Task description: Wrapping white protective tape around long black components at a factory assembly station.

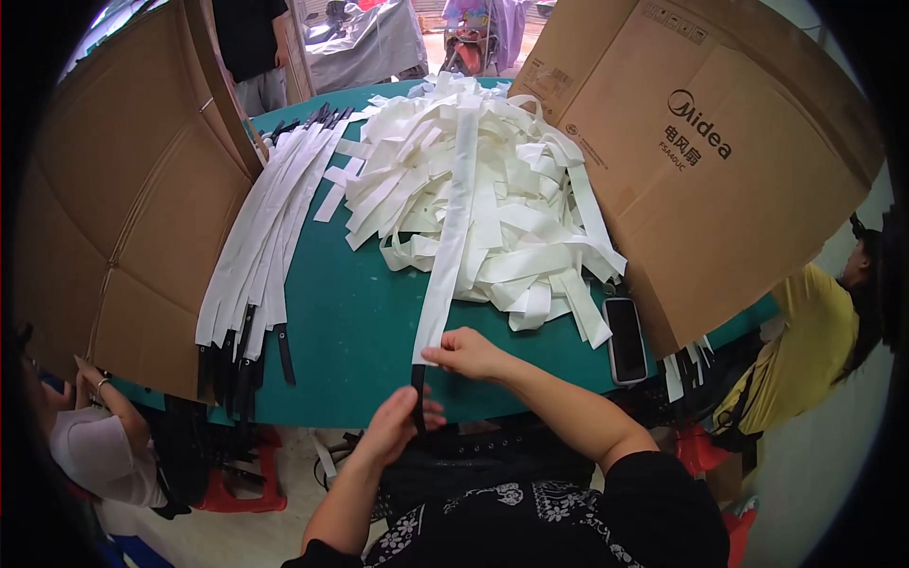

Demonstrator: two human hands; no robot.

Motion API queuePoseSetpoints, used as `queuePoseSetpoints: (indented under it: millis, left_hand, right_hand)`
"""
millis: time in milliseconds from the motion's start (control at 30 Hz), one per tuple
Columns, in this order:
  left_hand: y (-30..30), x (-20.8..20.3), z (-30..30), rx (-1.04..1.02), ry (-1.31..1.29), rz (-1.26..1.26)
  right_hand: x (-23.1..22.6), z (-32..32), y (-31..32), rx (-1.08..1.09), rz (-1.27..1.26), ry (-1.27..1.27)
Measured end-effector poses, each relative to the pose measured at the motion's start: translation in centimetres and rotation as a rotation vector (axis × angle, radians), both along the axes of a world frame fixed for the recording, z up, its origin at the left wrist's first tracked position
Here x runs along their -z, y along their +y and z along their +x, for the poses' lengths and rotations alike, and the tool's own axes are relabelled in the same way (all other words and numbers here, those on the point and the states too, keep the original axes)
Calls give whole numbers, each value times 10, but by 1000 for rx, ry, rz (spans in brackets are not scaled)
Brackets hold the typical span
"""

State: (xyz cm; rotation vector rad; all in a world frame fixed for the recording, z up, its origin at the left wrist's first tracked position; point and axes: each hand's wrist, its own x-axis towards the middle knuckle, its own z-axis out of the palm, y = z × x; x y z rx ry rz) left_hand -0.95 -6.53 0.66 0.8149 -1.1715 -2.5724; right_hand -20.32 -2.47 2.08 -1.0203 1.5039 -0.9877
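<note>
A long white fabric sleeve (445,270) stretches from the heap down to the table's near edge, with a black strip (418,383) sticking out of its lower end. My right hand (471,354) is closed, pinching the sleeve near that lower end. Just below and to the left, my left hand (393,424) is closed around the black strip, thumb in front and fingers partly hidden behind it. Behind the sleeve rises a big heap of loose white fabric strips (516,218). To the left lies a row of white-covered strips (275,208) with black ends showing.
Open cardboard boxes stand at the left (142,189) and right (739,180) of the green table (350,350). A phone (625,341) lies by the right box. People sit on both sides, one in a yellow top (805,350); another person (251,43) stands beyond the table.
</note>
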Motion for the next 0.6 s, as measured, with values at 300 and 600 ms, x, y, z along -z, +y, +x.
queuePoseSetpoints:
  millis: [300,600]
  left_hand:
    - [-3,-11,-7,12,59,-44]
    - [11,-7,-1,-10,186,-55]
  right_hand:
    - [-9,1,4,-108,-4,56]
    - [-28,2,16,-270,9,138]
